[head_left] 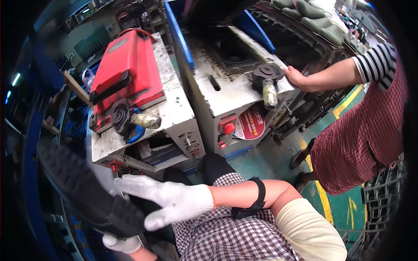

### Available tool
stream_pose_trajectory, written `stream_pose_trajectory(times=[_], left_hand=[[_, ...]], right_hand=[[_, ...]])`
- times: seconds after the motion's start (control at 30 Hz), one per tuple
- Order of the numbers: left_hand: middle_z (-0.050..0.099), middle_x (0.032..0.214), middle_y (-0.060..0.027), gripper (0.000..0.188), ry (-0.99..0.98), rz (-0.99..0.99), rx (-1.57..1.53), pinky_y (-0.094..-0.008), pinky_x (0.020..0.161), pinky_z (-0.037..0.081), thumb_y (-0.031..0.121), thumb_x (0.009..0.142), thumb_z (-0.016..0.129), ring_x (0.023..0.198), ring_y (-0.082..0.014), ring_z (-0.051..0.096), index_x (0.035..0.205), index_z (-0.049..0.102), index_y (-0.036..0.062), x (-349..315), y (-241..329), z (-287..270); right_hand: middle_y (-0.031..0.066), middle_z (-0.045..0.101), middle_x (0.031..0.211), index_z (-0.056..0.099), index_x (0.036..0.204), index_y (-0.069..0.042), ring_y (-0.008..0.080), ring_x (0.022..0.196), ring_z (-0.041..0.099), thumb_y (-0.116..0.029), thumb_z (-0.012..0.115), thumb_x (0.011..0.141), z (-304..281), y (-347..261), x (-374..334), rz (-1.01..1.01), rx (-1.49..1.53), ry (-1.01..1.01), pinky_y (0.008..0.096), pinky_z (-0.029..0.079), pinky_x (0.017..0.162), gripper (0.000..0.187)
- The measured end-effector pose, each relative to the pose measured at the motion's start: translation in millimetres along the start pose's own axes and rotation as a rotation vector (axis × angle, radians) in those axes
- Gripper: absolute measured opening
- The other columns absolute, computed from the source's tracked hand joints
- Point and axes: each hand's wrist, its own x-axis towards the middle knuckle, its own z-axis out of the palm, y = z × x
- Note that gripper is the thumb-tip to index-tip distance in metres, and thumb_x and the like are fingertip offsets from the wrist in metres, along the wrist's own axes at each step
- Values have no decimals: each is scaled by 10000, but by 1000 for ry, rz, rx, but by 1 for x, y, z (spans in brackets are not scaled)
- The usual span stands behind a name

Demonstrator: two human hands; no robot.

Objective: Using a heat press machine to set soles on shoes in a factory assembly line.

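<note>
A black shoe with a ridged sole (85, 185), partly blurred, is tilted at the lower left of the head view. My left hand (122, 243), in a white glove, is closed at the shoe's lower end; the shoe hides part of its fingers. Beside the shoe is my right hand (174, 202), also gloved in white, its fingers stretched out and its thumb apart. Whether its fingertips touch the shoe I cannot tell. A black strap (257, 198) goes round my right forearm.
Ahead stands a machine with a closed red lid (130, 65) and a wrapped handle (146, 120). To its right is a white machine with its lid raised (217, 93). A co-worker's hand (295, 78) rests on that machine's edge. Metal racking (385, 195) stands at right.
</note>
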Motion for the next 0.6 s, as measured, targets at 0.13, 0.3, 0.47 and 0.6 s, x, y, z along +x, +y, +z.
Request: stream_pose_trajectory(times=[0.13,0.3,0.47,0.6], left_hand=[[549,1517,-230,913,-177,-124,101,-562,1216,352,478,856,736,1398,-416,504,1598,405,61,45,-28,97],[558,1390,-118,773,-367,-511,75,-421,1101,463,236,875,721,1264,-267,577,1556,405,51,100,-39,199],[253,1713,-265,989,-484,-120,312,-467,1277,222,269,932,681,1584,-384,288,1701,105,34,166,-29,259],[412,1621,-285,859,-423,147,553,-427,1258,286,327,953,607,1525,-359,405,1644,264,-49,243,-26,290]], right_hand=[[240,159,1741,168,1664,45,355,1634,118,-506,749,946,-39,-39,-28,-16,-159,209,449,194,1290,1076],[199,489,1584,356,1600,57,296,1501,432,-284,631,966,-128,-93,-78,164,43,622,410,284,1260,770],[116,640,1381,511,1517,1,179,1181,668,-290,599,986,-228,-120,-96,200,208,807,329,579,955,612],[198,655,1400,557,1502,-5,264,1338,586,-388,640,956,-342,-91,-75,388,-571,874,386,426,1154,672]])
